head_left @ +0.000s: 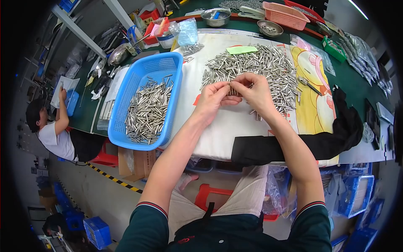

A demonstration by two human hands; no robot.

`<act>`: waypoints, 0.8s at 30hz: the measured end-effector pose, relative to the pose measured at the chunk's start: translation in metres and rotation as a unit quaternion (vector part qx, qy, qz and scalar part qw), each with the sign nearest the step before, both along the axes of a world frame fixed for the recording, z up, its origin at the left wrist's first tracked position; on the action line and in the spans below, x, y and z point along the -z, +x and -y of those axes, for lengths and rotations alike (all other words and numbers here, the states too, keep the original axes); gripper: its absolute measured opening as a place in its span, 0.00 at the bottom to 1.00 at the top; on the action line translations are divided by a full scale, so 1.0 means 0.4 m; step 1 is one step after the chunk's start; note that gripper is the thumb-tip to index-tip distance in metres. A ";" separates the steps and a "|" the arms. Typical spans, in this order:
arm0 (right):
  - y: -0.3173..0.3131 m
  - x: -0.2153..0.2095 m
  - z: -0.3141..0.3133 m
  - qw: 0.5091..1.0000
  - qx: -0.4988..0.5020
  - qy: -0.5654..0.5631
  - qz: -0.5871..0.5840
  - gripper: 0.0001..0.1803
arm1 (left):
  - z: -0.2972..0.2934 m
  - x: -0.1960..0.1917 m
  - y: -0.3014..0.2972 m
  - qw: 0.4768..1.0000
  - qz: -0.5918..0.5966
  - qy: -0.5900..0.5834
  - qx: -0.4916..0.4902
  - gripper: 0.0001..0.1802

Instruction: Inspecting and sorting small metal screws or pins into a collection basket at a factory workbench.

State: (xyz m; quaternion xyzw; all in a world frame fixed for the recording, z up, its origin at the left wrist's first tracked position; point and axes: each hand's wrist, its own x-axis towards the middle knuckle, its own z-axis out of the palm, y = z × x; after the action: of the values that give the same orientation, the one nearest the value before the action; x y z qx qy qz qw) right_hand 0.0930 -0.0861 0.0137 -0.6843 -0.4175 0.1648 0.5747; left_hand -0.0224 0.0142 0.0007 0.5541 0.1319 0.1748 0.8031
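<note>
My left hand [211, 100] is closed round several small metal pins [234, 92], held just in front of a large loose heap of like pins [252, 63]. From the other side my right hand [259, 94] meets it, thumb and fingers pinched together on the pins at the left fingertips. The exact grip of the right fingers is partly hidden. To the left, a blue plastic basket [179, 84] holds many more silvery pins [149, 111]. A green slip [242, 49] lies on the far part of the heap.
A cutter-like tool [310, 85] lies right of the heap on a printed cloth [308, 107]. Black fabric [260, 150] lies along the near edge. Metal bowls [215, 17] and a pink basket [285, 16] stand behind. Another person [56, 130] sits far left.
</note>
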 end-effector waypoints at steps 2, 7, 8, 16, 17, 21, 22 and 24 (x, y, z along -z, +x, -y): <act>0.008 0.003 -0.003 1.000 -0.011 -0.015 -0.004 0.06 | -0.009 0.006 -0.002 1.000 -0.010 -0.013 0.009 0.13; 0.021 0.007 0.000 0.999 -0.032 -0.036 -0.025 0.07 | -0.010 -0.004 -0.004 0.999 -0.042 -0.024 0.025 0.12; 0.023 0.010 -0.002 0.998 -0.035 -0.040 -0.021 0.07 | -0.013 -0.003 -0.005 0.998 -0.047 -0.012 0.035 0.11; 0.008 -0.011 0.007 0.996 -0.011 -0.086 0.034 0.12 | -0.019 0.010 -0.010 0.996 -0.066 0.019 0.056 0.12; 0.013 -0.013 0.008 0.994 -0.023 -0.097 0.054 0.12 | -0.021 0.010 -0.011 0.996 -0.066 0.016 0.064 0.13; 0.025 -0.016 0.004 0.990 -0.052 -0.126 0.041 0.18 | -0.020 0.005 -0.015 0.995 -0.065 -0.024 0.065 0.16; 0.019 -0.021 0.007 0.981 -0.057 -0.158 0.097 0.20 | -0.021 0.003 -0.015 0.995 -0.065 -0.025 0.065 0.16; 0.006 -0.035 0.016 0.958 -0.102 -0.199 0.181 0.22 | -0.024 0.000 -0.016 0.990 -0.048 -0.014 0.135 0.18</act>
State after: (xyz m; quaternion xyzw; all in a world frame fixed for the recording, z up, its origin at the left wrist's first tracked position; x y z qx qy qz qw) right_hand 0.0956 -0.0924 0.0275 -0.7571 -0.5410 0.1758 0.3213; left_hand -0.0288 0.0238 0.0006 0.5637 0.0967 0.0360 0.8195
